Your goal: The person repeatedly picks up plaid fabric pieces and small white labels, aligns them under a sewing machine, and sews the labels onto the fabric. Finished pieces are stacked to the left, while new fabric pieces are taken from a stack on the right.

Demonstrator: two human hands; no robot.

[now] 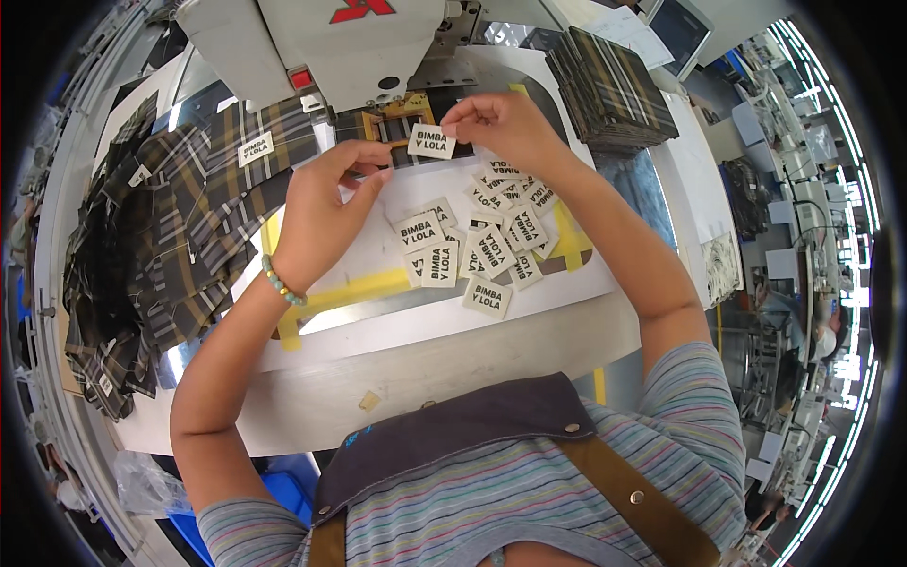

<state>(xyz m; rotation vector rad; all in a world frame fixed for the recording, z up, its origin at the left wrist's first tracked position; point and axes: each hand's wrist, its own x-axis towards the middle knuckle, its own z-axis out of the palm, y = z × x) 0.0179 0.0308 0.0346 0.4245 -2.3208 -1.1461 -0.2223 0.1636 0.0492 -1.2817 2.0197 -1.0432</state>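
Observation:
My right hand [505, 128] pinches a white rectangular fabric label [431, 141] with dark lettering by its upper right corner. The label is just in front of the brass-coloured clamp frame [376, 126] of a sewing machine [345, 47]. My left hand [335, 194] is at the left of that frame, its index fingertip close to it and the thumb apart, with nothing visible between them. I cannot tell whether that fingertip touches the frame. Below my right wrist, a loose pile of similar labels [492, 249] lies on the white work surface [364, 248].
Plaid fabric pieces [194, 184] are heaped at the left, one bearing a label [255, 149]. A tall stack of plaid pieces [614, 90] stands at the back right. Yellow tape [378, 283] edges the work surface. A small tan scrap [369, 402] lies near the front edge.

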